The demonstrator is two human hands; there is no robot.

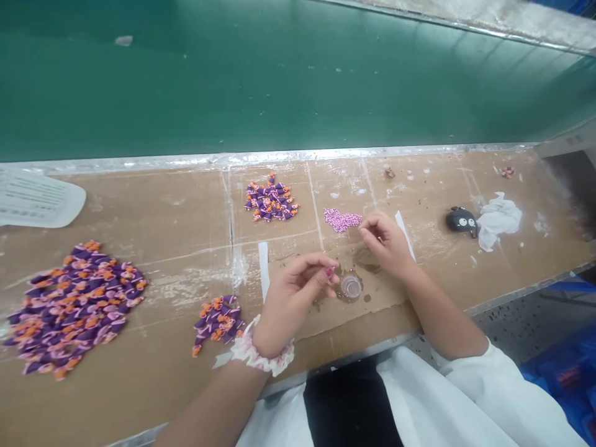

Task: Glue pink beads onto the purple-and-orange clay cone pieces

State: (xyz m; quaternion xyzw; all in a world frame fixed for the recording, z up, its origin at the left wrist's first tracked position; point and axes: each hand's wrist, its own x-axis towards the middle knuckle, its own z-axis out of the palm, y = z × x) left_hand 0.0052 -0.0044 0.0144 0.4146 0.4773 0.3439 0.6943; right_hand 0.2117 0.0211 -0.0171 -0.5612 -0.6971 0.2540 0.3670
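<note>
My left hand [298, 285], with a frilly white band at the wrist, hovers left of a small clear round cup [351, 285]. Its thumb and fingers are pinched together. A dark pink spot shows at the fingertips, too small to tell whether it is a nail or a held piece. My right hand [384, 243] is also closed in a pinch, beside a pile of tiny pink-purple pieces [341, 220]. Whatever it may hold is hidden. Wet spots surround the cup on a brown sheet [344, 318].
Purple and orange small figures lie in a large heap [79, 307], a small heap [218, 323] and a back heap [271, 200]. To the right are a black object with eyes [460, 220] and crumpled white tissue [498, 220]. A green panel [279, 81] borders the table's back.
</note>
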